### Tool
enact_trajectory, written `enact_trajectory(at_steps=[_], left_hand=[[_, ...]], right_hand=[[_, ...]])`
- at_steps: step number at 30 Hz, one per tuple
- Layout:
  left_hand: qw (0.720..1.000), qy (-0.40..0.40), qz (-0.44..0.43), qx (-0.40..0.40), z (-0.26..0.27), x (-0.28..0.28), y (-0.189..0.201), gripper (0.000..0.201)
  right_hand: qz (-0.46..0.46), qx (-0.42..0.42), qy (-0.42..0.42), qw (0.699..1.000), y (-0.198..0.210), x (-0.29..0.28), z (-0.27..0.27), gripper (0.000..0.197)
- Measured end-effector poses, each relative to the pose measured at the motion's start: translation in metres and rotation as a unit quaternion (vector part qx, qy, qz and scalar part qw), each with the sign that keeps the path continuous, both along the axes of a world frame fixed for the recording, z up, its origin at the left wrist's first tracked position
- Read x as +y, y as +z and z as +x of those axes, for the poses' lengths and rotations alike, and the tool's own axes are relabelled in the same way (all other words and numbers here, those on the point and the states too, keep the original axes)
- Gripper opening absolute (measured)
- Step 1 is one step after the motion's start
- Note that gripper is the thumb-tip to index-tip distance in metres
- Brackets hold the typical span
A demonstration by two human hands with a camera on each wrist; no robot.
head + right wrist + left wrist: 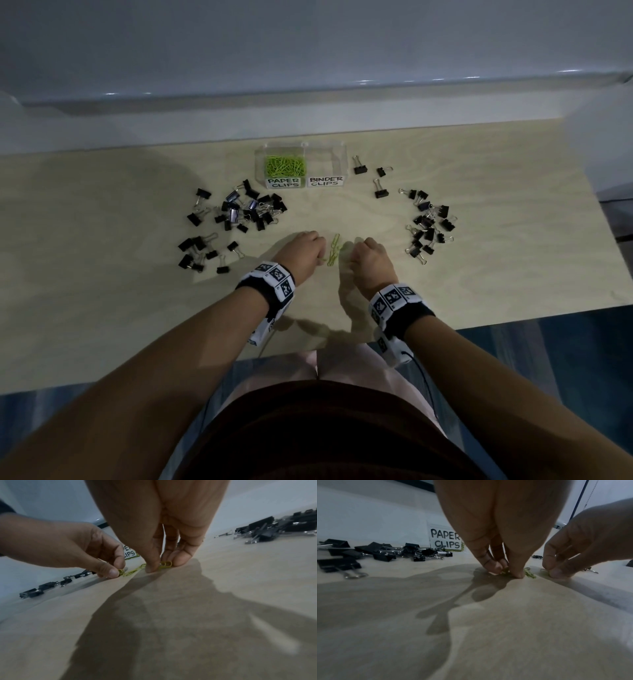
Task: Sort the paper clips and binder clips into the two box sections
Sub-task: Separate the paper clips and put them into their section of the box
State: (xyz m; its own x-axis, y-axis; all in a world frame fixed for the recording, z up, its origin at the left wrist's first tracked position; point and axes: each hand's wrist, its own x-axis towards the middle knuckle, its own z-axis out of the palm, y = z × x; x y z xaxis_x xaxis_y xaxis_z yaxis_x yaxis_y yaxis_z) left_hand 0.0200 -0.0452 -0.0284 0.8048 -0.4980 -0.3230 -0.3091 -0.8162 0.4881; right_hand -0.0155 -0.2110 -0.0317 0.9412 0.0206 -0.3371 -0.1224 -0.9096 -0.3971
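A few loose green paper clips (334, 250) lie on the table between my hands. My left hand (317, 255) pinches one end of them against the table, its fingertips (496, 568) closed on green wire (529, 574). My right hand (352, 260) pinches other green paper clips (165, 563) between thumb and fingers. The left hand (118, 572) shows in the right wrist view, holding a clip. The clear box (342, 161) has a PAPER CLIPS section (286, 164) full of green clips and a BINDER CLIPS section (325, 162) with nothing in it.
Black binder clips lie in a large heap at the left (239, 212) and another at the right (428, 226), with three single ones (380, 192) near the box. The table's front edge (137, 373) is close to my body; a wall stands behind the box.
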Motion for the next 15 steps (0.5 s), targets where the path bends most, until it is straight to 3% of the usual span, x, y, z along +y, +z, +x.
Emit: enact_trajectory(at_steps=[4,8,11,15], left_hand=[[1.0,0.017,-0.009,0.005,-0.006,0.001,-0.001,0.007],[0.999,0.019,-0.038,0.012,-0.011,0.001,-0.002,0.03],[0.999,0.011,-0.047,0.011,-0.009,-0.002,0.001,0.027],[0.988,0.136,-0.07,0.025,-0.013,-0.013,-0.001,0.015]], right_hand=[[0.009,0.014,0.003,1.0,-0.001,0.001,0.001,0.02],[0.022,0.017,0.0,1.0,-0.002,0.003,0.0,0.028],[0.047,-0.007,0.026,0.999,-0.002,0.0,0.004,0.026],[0.059,-0.037,0.067,0.995,-0.002,-0.002,0.02,0.026]])
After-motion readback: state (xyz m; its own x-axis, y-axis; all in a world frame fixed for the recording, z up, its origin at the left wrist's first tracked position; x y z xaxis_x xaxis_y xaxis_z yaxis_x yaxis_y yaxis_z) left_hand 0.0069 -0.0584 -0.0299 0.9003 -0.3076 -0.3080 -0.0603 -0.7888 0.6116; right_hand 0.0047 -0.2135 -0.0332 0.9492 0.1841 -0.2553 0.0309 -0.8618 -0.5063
